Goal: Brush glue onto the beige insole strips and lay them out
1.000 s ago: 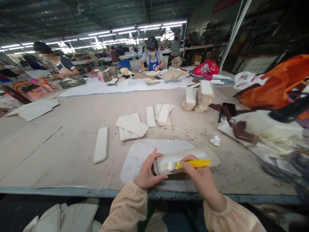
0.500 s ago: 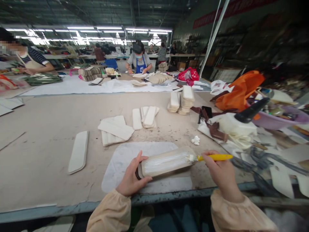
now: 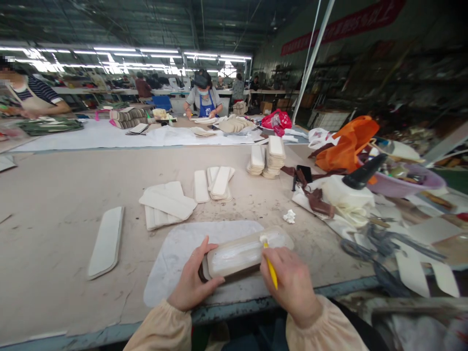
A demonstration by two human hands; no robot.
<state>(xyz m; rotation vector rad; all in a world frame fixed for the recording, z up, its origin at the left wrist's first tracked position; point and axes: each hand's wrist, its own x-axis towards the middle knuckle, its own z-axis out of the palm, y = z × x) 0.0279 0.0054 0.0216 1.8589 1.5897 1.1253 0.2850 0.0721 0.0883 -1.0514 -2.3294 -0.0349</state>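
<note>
A long beige rounded piece [image 3: 237, 251] lies on a white mat [image 3: 183, 248] at the table's near edge, its top wet with white glue. My left hand [image 3: 192, 282] grips its left end, fingers curled over the edge. My right hand [image 3: 290, 285] is closed on a yellow-handled brush [image 3: 271, 270], whose white bristles touch the piece near its right end.
Similar pale pieces lie further out: one alone [image 3: 106, 241] at left, a loose pile [image 3: 166, 204], stacks [image 3: 270, 156] behind. A crumpled white scrap [image 3: 289, 216], scissors [image 3: 380, 241], an orange bag [image 3: 347, 141] and a purple basin [image 3: 405, 183] crowd the right. Other people work at far tables.
My right hand swung the brush from pointing right off the piece's end to pointing away from me, bristles back on the piece. The view has shifted rightwards.
</note>
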